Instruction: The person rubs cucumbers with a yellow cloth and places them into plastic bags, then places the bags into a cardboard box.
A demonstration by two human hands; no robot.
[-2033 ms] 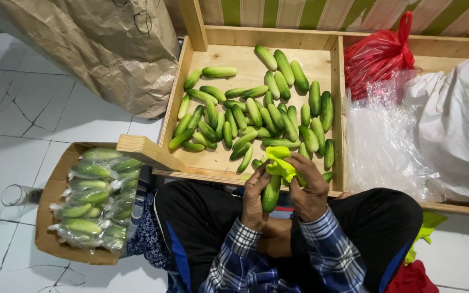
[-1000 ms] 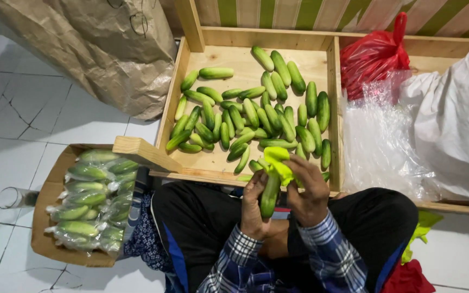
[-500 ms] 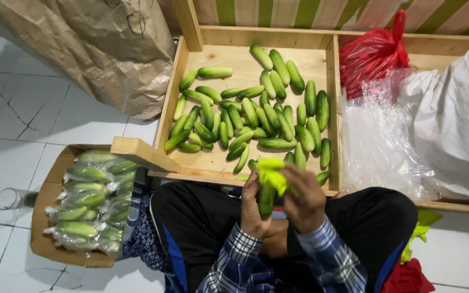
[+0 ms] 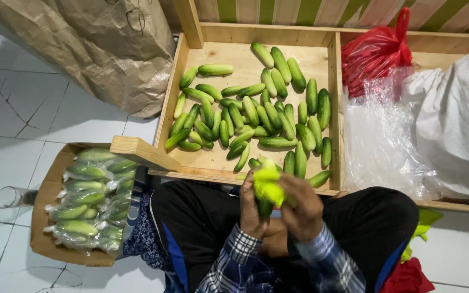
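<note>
White floor tiles [image 4: 17, 119] run along the left, and I see a person seated cross-legged at the near edge of a wooden crate [image 4: 248, 33] holding loose cucumbers [image 4: 256, 116]. Both hands meet over the lap: the left hand [image 4: 252, 209] is wrapped round a dark green cucumber [image 4: 264, 206], and the right hand [image 4: 302, 209] is closed on the yellow-green wrapper [image 4: 268, 184] bunched over its far end. That cucumber's long axis runs near to far, its far tip just short of the crate's near rail. To the near left, well apart from both hands and closer to the left one, sits a cardboard box [image 4: 44, 239] of wrapped cucumbers [image 4: 90, 198]. Right of the crate lie clear plastic bags [image 4: 381, 141], a red bag [image 4: 375, 51] and white sacking [image 4: 457, 119]. Open room is tight between knees and crate.
</note>
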